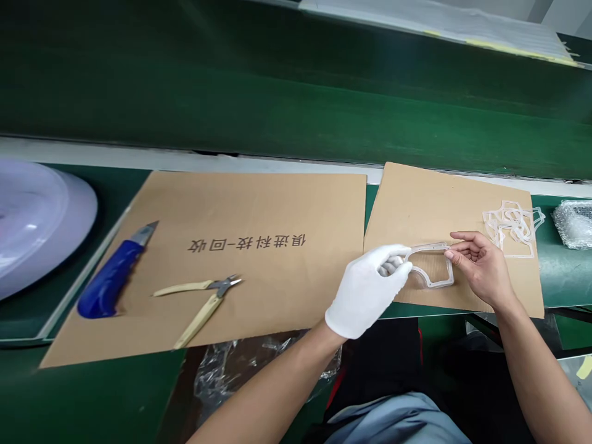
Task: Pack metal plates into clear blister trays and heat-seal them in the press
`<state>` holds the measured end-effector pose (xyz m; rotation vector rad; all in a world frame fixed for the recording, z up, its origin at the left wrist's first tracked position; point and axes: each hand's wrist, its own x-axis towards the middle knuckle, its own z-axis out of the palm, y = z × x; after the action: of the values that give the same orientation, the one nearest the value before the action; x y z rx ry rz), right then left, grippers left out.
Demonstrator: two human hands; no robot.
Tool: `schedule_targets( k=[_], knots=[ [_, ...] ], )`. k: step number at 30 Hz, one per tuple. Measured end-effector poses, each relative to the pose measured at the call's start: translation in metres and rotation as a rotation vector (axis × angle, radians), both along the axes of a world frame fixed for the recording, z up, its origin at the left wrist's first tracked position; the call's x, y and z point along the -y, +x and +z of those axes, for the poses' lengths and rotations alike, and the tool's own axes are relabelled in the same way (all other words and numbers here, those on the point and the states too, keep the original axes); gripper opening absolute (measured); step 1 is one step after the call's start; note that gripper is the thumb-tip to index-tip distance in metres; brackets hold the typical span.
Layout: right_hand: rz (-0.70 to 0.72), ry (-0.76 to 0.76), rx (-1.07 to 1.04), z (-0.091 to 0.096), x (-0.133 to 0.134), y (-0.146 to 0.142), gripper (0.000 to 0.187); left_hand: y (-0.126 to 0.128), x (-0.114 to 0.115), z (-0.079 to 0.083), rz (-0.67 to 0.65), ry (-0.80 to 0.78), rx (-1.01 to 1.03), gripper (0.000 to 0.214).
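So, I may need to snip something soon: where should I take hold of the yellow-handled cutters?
Grip the side cutters by their yellow handles, from above on the near side, closing around both behind the pivot. They lie flat on the cardboard sheet, handles splayed toward you, metal jaws pointing away to the right, so this grip stays clear of the cutting end.

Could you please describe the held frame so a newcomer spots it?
On the green workbench, find the right-hand brown cardboard sheet. Above it, a clear plastic frame sits between a white-gloved left hand and a bare right hand, unlike the heaped frames nearby.
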<state>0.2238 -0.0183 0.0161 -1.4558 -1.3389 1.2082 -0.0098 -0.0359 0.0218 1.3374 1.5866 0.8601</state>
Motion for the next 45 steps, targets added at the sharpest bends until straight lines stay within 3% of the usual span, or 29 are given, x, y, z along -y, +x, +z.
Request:
schedule_targets(
  k=[8,17,23,30,34,45],
  knots=[
    [-0.012,0.013,0.013,0.001,0.006,0.001,0.050,-0.001,0.002,-0.010,-0.024,0.085,-0.038,0.027],
    [0.013,-0.170,-0.094,-0.002,0.037,0.009,0.055,0.000,-0.001,-0.016,-0.022,0.102,-0.047,0.027],
    [-0.006,-0.253,-0.119,-0.003,0.033,0.006,0.054,0.001,-0.004,-0.017,0.047,0.113,-0.039,0.035],
    [-0.030,-0.243,-0.080,-0.005,0.030,0.002,0.054,0.005,-0.014,-0.023,-0.021,0.165,-0.131,0.026],
    [-0.054,-0.233,-0.059,-0.005,0.031,0.000,0.055,0.006,-0.017,-0.023,-0.037,0.226,-0.210,0.011],
    [-0.084,-0.213,-0.037,-0.004,0.028,-0.007,0.056,0.003,-0.019,-0.015,-0.067,0.314,-0.226,0.011]
  ],
)
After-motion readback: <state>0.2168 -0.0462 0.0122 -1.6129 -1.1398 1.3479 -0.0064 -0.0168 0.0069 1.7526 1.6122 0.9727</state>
